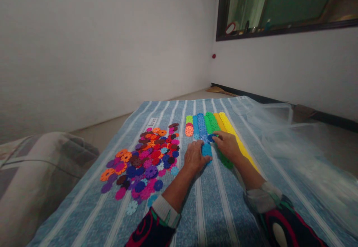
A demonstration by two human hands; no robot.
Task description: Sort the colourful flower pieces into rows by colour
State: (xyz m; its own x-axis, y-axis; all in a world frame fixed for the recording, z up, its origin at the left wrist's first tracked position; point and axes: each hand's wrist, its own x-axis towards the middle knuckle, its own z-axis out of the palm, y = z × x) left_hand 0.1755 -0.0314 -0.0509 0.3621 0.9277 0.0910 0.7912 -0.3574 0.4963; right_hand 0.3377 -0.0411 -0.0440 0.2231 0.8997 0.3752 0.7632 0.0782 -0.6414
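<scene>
Notched plastic snowflake discs lie in colour-sorted rows and in a loose pile on a striped cloth. My left hand (195, 156) curls its thumb and fingers around a short run of light blue discs (207, 150). Just beyond it, my right hand (227, 144) pinches a dark blue disc (212, 138) at the near end of the blue row (201, 125). Part of the green row (213, 121) is hidden under my right hand and wrist. A yellow row (232, 129) runs along the right. Orange-red discs (189, 130) sit at the left of the rows.
Left of my hands spreads a mixed pile of discs (151, 157) in several colours. Clear plastic containers (293, 138) stand on the right side of the striped cloth (181, 224). A covered cushion-like shape (47, 176) is at the far left. Walls rise behind.
</scene>
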